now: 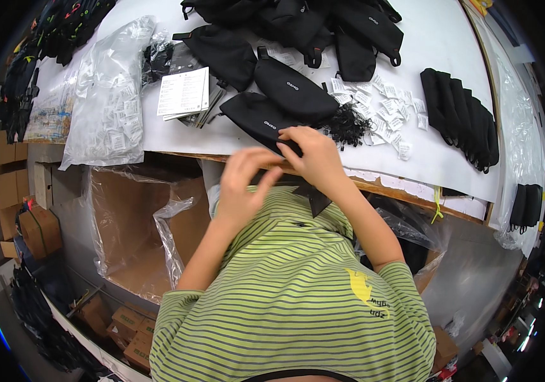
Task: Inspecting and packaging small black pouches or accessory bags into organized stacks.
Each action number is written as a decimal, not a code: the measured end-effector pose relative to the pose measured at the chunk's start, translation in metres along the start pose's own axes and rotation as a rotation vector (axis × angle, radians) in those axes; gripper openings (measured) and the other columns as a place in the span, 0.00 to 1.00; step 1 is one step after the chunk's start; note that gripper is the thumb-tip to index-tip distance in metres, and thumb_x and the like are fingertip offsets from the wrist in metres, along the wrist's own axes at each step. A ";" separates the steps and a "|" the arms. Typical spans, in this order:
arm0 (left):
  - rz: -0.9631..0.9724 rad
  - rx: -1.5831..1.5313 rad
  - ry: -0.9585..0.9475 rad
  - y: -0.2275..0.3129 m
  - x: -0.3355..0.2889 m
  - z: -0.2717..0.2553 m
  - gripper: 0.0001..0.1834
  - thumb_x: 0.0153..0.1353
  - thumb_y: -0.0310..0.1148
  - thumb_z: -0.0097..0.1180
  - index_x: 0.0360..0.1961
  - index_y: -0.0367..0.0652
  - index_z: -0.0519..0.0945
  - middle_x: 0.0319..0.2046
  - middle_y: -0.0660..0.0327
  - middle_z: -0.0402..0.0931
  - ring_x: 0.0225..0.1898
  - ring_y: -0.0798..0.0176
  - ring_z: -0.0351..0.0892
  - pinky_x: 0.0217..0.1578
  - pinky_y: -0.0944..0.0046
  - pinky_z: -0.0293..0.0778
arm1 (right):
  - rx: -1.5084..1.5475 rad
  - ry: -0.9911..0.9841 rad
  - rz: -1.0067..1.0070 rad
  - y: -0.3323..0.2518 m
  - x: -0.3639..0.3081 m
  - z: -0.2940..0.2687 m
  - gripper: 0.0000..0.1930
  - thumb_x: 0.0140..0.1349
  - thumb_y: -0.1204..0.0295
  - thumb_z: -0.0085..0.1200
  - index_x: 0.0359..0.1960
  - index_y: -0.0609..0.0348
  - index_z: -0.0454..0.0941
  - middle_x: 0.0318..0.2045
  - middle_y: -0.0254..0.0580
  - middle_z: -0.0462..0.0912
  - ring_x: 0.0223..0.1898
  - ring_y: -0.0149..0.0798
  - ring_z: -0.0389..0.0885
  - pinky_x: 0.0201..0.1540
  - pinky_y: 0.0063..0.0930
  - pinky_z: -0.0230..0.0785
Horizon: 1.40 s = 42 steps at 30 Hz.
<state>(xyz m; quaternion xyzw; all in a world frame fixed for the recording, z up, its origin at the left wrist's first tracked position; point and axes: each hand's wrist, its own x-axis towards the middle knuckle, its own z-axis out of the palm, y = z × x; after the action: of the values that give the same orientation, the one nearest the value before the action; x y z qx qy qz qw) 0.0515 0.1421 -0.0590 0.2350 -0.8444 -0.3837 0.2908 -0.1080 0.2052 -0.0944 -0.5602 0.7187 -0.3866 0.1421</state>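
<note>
A black fabric pouch (253, 116) with a small white print lies at the table's front edge. My right hand (310, 156) grips its near right end between thumb and fingers. Just left of that, my left hand (245, 184) hovers in front of the edge, slightly blurred, thumb and fingers apart, with nothing visible in it. Below my right wrist a dark pointed piece (318, 202) hangs against my striped shirt; what it belongs to is hidden. Another black pouch (294, 89) lies directly behind the first. Beside it sits a tangle of thin black cords (351, 122).
White labels (387, 105) lie scattered right of the cords. Further right stands a row of black pouches (460, 118). More pouches (314, 25) pile up at the back. Left are a stack of printed cards (183, 94) and a clear bag (110, 95). Below the table edge stands a plastic-lined carton (129, 223).
</note>
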 end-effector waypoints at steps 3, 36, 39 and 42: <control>0.086 0.208 0.065 -0.024 0.009 -0.003 0.16 0.47 0.25 0.63 0.40 0.42 0.79 0.40 0.59 0.75 0.45 0.55 0.72 0.46 0.59 0.66 | 0.080 0.006 0.018 -0.020 -0.005 -0.029 0.08 0.54 0.72 0.60 0.33 0.61 0.79 0.28 0.43 0.82 0.29 0.43 0.81 0.31 0.27 0.71; 0.216 0.334 -0.544 0.016 0.016 -0.034 0.13 0.44 0.29 0.64 0.31 0.40 0.74 0.25 0.61 0.71 0.28 0.57 0.71 0.32 0.62 0.67 | 0.200 0.241 0.110 -0.019 -0.016 -0.055 0.04 0.53 0.76 0.60 0.31 0.62 0.82 0.25 0.38 0.82 0.25 0.29 0.78 0.30 0.20 0.69; 0.241 0.309 -0.428 0.009 0.013 -0.035 0.11 0.41 0.23 0.62 0.29 0.40 0.75 0.24 0.61 0.73 0.28 0.58 0.72 0.31 0.62 0.68 | 0.365 0.113 0.254 -0.020 -0.019 -0.063 0.05 0.53 0.75 0.61 0.30 0.62 0.82 0.25 0.36 0.82 0.24 0.27 0.77 0.29 0.18 0.68; 0.278 0.302 -0.357 0.007 0.011 -0.037 0.11 0.37 0.18 0.57 0.27 0.39 0.76 0.24 0.61 0.74 0.28 0.59 0.73 0.30 0.62 0.68 | 0.453 0.023 0.224 -0.026 -0.022 -0.065 0.06 0.52 0.75 0.62 0.30 0.64 0.82 0.24 0.37 0.82 0.24 0.26 0.77 0.30 0.18 0.68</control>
<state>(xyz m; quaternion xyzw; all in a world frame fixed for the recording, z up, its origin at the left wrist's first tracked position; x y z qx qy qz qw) 0.0670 0.1211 -0.0302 0.0862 -0.9541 -0.2451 0.1489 -0.1239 0.2491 -0.0383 -0.4264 0.6731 -0.5258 0.2977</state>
